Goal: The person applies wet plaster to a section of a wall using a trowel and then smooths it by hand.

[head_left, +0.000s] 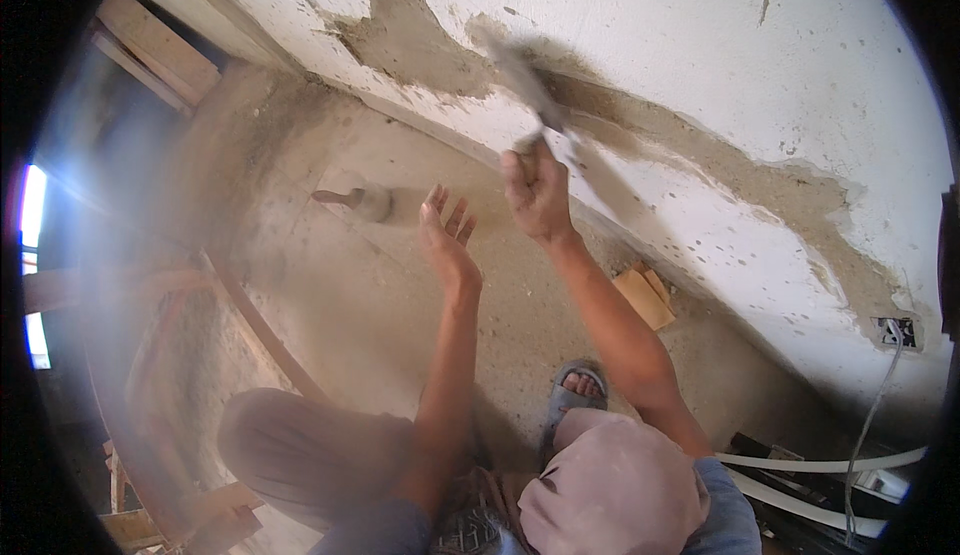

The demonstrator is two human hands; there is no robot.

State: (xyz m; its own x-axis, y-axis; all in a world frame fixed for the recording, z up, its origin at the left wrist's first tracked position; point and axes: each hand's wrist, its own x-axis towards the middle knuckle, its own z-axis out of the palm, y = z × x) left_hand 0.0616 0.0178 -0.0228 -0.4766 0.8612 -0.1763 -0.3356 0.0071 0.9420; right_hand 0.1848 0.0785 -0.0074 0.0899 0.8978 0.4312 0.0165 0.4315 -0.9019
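Probably light and stiff, the trowel (541, 103) extends beyond the right fingers (515, 171), which are wrapped around its handle (529, 144), the soundest hold; its blurred blade (518, 71) overlaps the wall (740, 65), contact unclear. Near them, the left fingers (456, 217) curl loosely, empty.

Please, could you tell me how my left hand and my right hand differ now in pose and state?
Your right hand grips a blurred, flat-bladed tool, while your left hand is open, with nothing visible in it. The right hand's fingers are closed; the left hand's are loosely curved and spread. The right hand is nearer the wall than the left hand. Both hands are bare and raised.
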